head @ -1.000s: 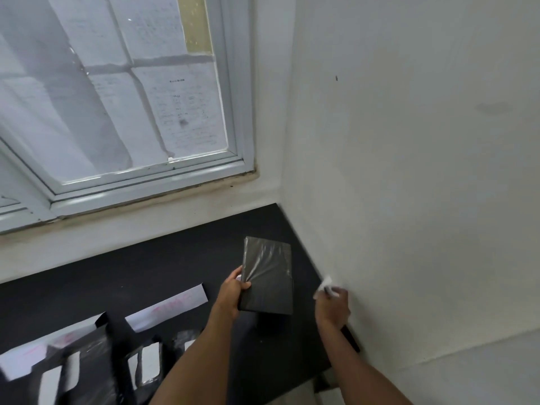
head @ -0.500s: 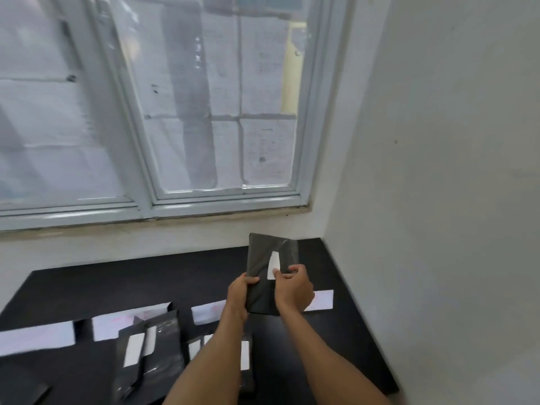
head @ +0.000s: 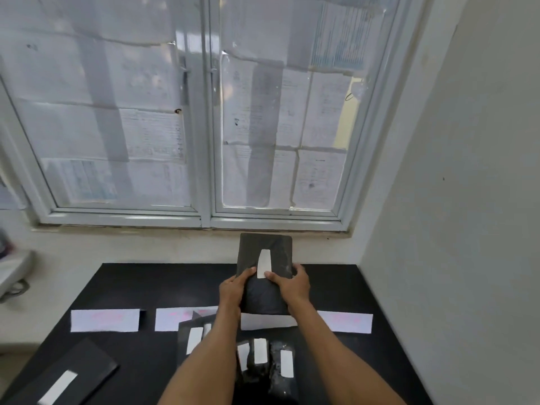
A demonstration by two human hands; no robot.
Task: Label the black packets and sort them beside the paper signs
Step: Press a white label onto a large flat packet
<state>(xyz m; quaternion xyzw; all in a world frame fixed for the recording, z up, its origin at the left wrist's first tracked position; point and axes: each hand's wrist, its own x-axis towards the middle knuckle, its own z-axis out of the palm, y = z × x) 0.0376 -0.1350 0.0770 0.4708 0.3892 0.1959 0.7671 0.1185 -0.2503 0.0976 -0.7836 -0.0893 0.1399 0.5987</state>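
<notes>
The white label [head: 264, 263], earlier apart in the right hand [head: 292, 285], had been pressed onto the black packet [head: 264, 276], gripped by both hands with the left hand [head: 233, 291]; sorting remained

A paper-covered window [head: 204, 112] stands above the black table [head: 163, 287], white wall [head: 467, 200] alongside.

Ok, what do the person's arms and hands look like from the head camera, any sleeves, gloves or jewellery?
Both forearms come up from the bottom edge and are bare as far as the frame shows: no sleeve in view. The left hand and right hand wear no gloves. No watch, bracelet or ring can be seen, and there are no markings on either arm.
</notes>
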